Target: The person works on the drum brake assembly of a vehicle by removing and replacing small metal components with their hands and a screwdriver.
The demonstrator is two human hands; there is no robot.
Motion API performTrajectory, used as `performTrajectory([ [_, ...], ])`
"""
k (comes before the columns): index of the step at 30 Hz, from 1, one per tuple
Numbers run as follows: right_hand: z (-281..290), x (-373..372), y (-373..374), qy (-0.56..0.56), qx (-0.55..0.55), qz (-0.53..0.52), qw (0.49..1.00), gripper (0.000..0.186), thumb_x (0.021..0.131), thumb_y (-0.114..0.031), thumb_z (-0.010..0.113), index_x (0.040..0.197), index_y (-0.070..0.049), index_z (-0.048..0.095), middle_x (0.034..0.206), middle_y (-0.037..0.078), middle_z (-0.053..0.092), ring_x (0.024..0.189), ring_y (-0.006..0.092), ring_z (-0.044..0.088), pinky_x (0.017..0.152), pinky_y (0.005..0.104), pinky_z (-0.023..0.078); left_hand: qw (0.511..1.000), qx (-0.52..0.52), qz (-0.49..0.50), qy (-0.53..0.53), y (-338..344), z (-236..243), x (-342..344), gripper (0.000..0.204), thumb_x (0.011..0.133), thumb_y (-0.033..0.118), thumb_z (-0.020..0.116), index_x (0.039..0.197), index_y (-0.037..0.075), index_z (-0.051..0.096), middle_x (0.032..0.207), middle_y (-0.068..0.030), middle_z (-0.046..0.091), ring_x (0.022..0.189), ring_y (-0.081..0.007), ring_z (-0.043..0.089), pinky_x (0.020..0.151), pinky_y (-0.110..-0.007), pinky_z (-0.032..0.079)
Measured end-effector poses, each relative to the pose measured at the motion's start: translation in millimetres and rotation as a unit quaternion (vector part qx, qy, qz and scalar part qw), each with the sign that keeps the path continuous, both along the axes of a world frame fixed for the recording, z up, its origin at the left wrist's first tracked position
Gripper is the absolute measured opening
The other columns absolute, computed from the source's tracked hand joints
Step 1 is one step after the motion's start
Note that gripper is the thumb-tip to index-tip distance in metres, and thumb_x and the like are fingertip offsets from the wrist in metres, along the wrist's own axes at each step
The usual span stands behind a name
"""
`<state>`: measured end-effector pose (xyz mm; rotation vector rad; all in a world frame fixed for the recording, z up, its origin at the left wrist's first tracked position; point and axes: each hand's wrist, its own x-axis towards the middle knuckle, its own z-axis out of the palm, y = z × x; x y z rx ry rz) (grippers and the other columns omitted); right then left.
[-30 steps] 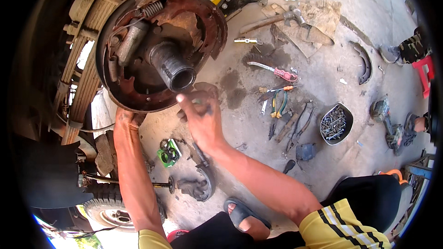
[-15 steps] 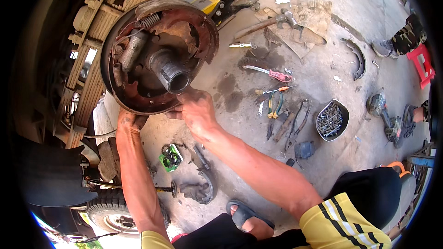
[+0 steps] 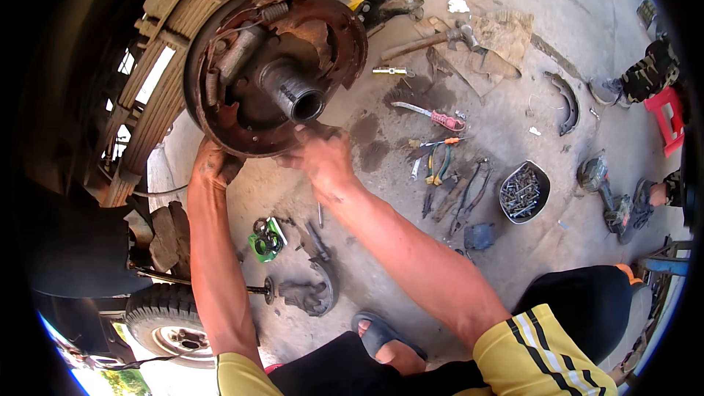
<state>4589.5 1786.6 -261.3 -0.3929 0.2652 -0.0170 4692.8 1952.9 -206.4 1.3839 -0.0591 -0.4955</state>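
A rusty drum brake assembly (image 3: 253, 139), its drum off, shows a hollow axle tube (image 3: 299, 99) sticking out of its middle. Brake shoes, coil springs (image 3: 213, 88) and a cylinder (image 3: 240, 55) sit inside it. My left hand (image 3: 214, 164) reaches behind the lower left rim of the round backing plate, its fingers mostly hidden there. At the lower right of the same rim is my right hand (image 3: 324, 155), fingers curled in, just below the tube's end. Whatever those fingers hold, if anything, is hidden.
Leaf springs (image 3: 150, 114) run beside the brake. On the concrete lie a hammer (image 3: 418, 45), a red-handled knife (image 3: 446, 120), pliers (image 3: 442, 165), a bowl of bolts (image 3: 524, 192), a cordless power tool (image 3: 598, 180) and a loose brake shoe (image 3: 566, 103). Another person's leg (image 3: 638, 77) is at right.
The brake assembly sits a little farther right and higher in the picture as the view shifts. Both hands remain at its lower rim, the right with its fingers slightly repositioned.
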Motion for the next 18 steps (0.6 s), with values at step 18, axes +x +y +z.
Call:
performTrajectory([
  [18,1,6,2,0.038,-0.069,-0.028,0.997,0.018,0.099,-0.006,0.053,0.11,0.007,0.055,0.1,0.019,0.068,0.079,0.0288,0.07,0.067,0.0371,0.063,0.998,0.055,0.025,-0.032,0,-2,-5,0.043,0.093,0.016,0.066,0.134,0.01,0.055,0.121,-0.005,0.064,0.097,-0.0162,0.066,0.081,-0.032,0.059],
])
